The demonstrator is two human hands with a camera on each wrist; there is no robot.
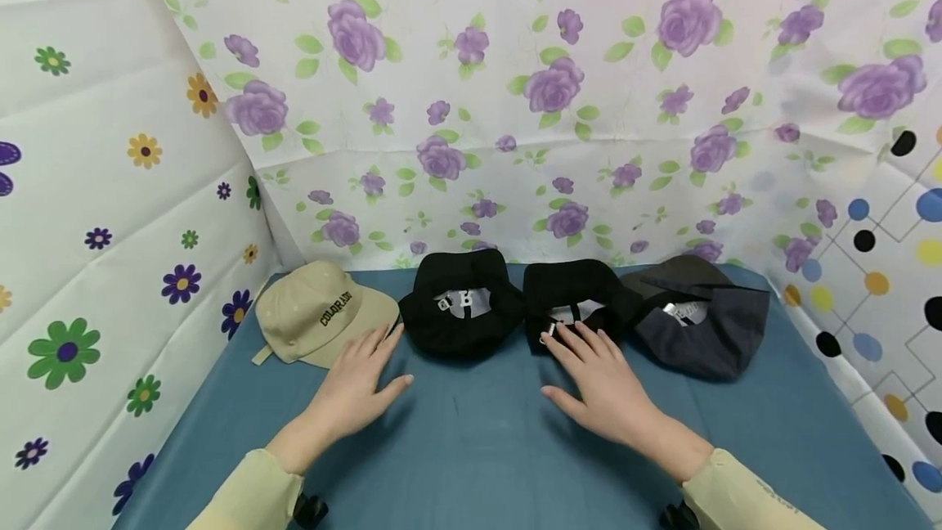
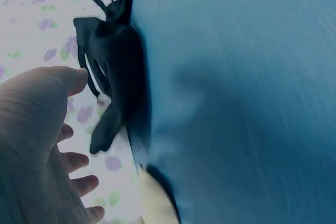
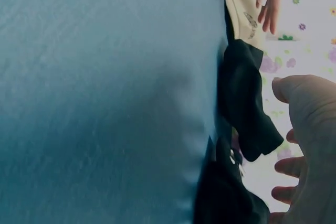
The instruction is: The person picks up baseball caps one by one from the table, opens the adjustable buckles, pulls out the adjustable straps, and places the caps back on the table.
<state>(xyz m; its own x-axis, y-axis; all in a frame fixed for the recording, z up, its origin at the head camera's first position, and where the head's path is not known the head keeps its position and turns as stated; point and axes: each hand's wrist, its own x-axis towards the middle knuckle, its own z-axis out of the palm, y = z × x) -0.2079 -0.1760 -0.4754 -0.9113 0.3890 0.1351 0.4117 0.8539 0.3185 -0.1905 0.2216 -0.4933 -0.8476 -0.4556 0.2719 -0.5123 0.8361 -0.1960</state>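
Row of 4 at back of blue table [image 1: 471, 448]: tan cap [image 1: 302, 309], left black cap [image 1: 456, 339], right black cap [image 1: 567, 283], grey cap [image 1: 706, 342]. My left hand [image 1: 352, 389] empty, fingers extended, near tan cap. My right hand [image 1: 607, 393] likewise, at right black cap; contact unclear.

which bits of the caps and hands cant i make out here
- Head view: part of the front of the right-hand black cap, covered by the right hand.
- Head view: the print on the label inside the dark grey cap, too small to read.
- Left wrist view: most of the beige cap, cut off by the bottom edge.
- Left wrist view: part of the left hand, cut off by the left edge.
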